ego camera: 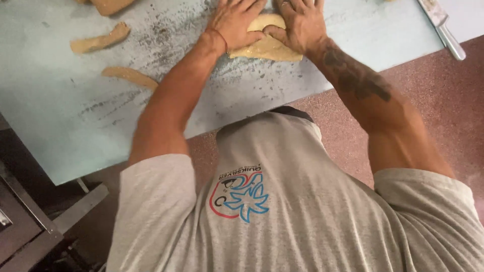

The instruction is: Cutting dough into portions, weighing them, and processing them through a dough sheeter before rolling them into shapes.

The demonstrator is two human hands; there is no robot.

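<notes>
A pale yellow piece of dough (267, 47) lies on the light blue table (60, 116) near its front edge. My left hand (234, 22) presses down on the dough's left side, fingers spread over it. My right hand (300, 22) presses on its right side, thumb tucked against the dough. Both hands lie flat on the dough and cover its top part. A thin red band circles my left wrist.
Two long dough strips (98, 41) (131, 76) lie to the left, and another lump (108, 5) at the top edge. A knife with a metal handle (443, 27) rests at the top right. Dark crumbs speckle the table. Reddish floor lies below.
</notes>
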